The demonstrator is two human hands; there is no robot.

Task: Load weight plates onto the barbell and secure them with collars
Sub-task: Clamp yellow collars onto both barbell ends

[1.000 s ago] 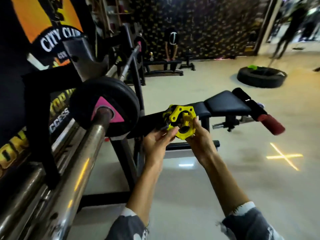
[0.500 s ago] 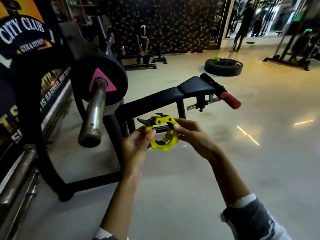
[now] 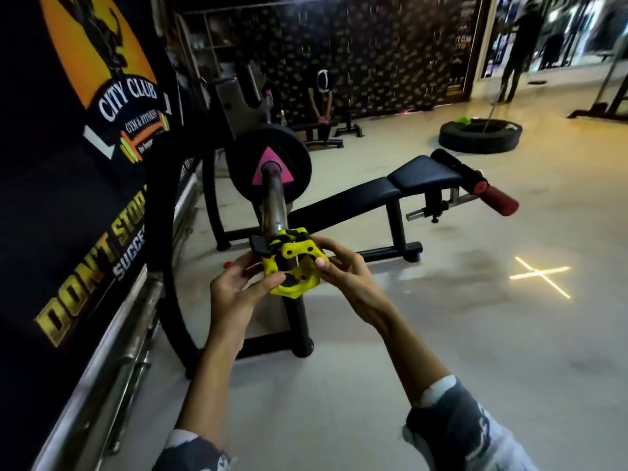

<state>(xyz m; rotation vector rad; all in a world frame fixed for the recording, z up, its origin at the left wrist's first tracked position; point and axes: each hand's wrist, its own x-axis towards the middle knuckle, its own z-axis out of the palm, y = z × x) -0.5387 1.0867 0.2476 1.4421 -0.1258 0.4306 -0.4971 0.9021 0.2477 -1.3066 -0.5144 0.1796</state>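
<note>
Nearest you, your patterned sleeves (image 3: 452, 426) frame bare forearms that reach up to the near end of the barbell (image 3: 274, 198). Your left hand (image 3: 238, 294) and right hand (image 3: 350, 277) hold the yellow collar (image 3: 292, 270) between them right at that tip. The left thumb presses on the collar's left rim with the fingers (image 3: 234, 266) curled behind it. The right fingers (image 3: 334, 248) curl over its top and right edge, with the thumb on the front face. The collar's black lever sticks out to the left of the barbell tip. The ring's opening faces the tip, but you cannot tell whether the steel has entered it. Just left of the barbell a black curved rack frame (image 3: 166, 266) rises from the floor (image 3: 441, 334). Further up the barbell sits one black weight plate (image 3: 299, 154) with a pink triangle round its hole, threaded on the bar and well apart from the collar. Right of the barbell a black padded bench (image 3: 390, 188) slopes upward, ending in a red roller (image 3: 498, 198). A bright cross of light (image 3: 540, 277) lies on the floor further right. Left of the barbell hangs a dark banner (image 3: 85, 198) reading CITY CLUB. Far past the plate a person (image 3: 323, 96) sits against the patterned wall. Far to the right of the barbell a tyre (image 3: 479, 137) lies flat on the floor.
</note>
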